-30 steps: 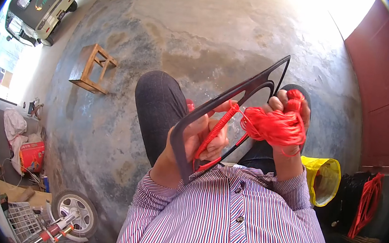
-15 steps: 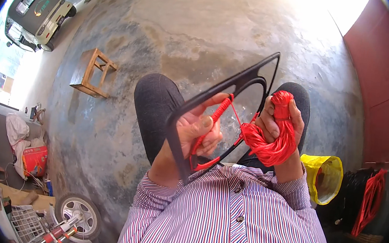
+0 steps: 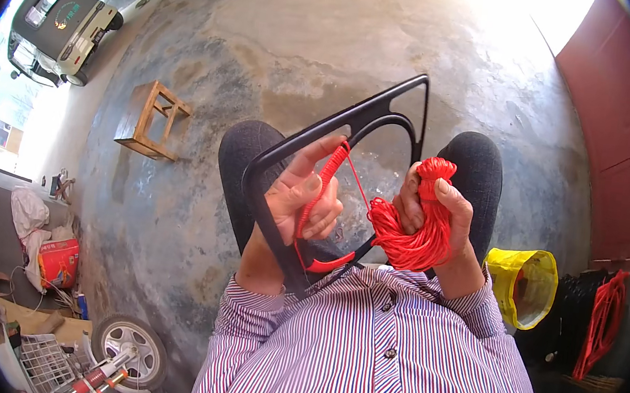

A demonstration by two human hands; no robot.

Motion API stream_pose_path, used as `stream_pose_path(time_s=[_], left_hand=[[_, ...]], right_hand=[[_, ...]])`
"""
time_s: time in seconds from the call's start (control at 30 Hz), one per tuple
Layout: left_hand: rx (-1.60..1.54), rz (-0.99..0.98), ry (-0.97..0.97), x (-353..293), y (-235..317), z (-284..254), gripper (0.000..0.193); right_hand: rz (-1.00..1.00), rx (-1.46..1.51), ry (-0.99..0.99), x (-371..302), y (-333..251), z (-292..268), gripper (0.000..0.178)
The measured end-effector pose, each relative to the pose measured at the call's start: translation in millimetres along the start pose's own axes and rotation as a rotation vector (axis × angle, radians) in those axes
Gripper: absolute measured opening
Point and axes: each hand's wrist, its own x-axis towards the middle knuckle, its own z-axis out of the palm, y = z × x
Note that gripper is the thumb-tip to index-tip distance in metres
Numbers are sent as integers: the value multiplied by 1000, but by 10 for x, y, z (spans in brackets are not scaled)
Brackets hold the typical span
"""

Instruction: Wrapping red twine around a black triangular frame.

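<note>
A black frame (image 3: pixel 323 123) with straight outer bars and a curved inner bar stands tilted above my lap. Red cord is wound in tight turns around part of its curved bar, and my left hand (image 3: pixel 301 199) is closed on this wrapped section. The index finger reaches up to the top of the winding. From there a single strand runs taut down to a thick bundle of red cord (image 3: pixel 412 234), which my right hand (image 3: pixel 455 211) grips near its tied top. More red covers the frame's lower bar (image 3: pixel 332 263).
A wooden stool (image 3: pixel 152 120) stands on the concrete floor to the left. At lower left are a wheel (image 3: pixel 130 351) and a red bag (image 3: pixel 57 263). A yellow container (image 3: pixel 520 287) and hanging red cord (image 3: pixel 602 325) are at right. A three-wheeled vehicle (image 3: pixel 60 24) is parked far left.
The frame and my left hand have shifted left, and the frame has turned to face me more. My right hand has moved left and slightly down with the cord bundle.
</note>
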Motion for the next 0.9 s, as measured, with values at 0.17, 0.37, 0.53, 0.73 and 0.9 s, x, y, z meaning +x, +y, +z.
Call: stream_pose_path(time_s=[0.17,0.37,0.53,0.73,0.9], left_hand=[[52,19,7,-5,-24,24,50],[25,31,-3,-10,-27,-2,49],[41,33,6,-21,-53,72,50],[83,27,53,-29,-80,174,52],[56,33,62,-20,-99,161,51]], right_hand=[[15,-9,30,-32,24,-10,35],[18,-54,66,1,-22,16,32],[96,-235,206,126,19,239,30],[78,-136,191,314,148,435,25],[177,-72,156,325,154,458,21]])
